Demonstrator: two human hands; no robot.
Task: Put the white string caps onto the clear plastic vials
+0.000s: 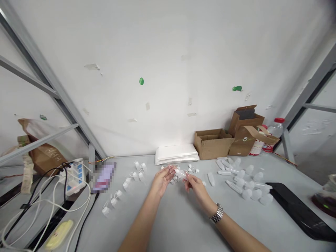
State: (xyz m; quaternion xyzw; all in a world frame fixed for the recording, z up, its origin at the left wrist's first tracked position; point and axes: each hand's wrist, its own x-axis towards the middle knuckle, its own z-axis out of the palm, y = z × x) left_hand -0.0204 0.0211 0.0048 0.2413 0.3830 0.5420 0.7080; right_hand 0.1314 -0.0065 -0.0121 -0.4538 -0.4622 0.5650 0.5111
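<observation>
Between my two hands is a small translucent plastic bottle with a white cap at its left end, tilted over the table. My right hand grips the bottle's body. With its fingertips my left hand pinches the cap end, where a thin white strap loops out. Whether the cap is fully seated is too small to tell. Behind and below the hands lies a pile of loose white caps, partly hidden by the fingers. A few more caps are just right of it.
Several capped bottles stand in a loose row on the left. Uncapped translucent bottles lie scattered at right, beside a black tray-like object. White sheets and a cardboard box sit against the wall. Cables crowd the left.
</observation>
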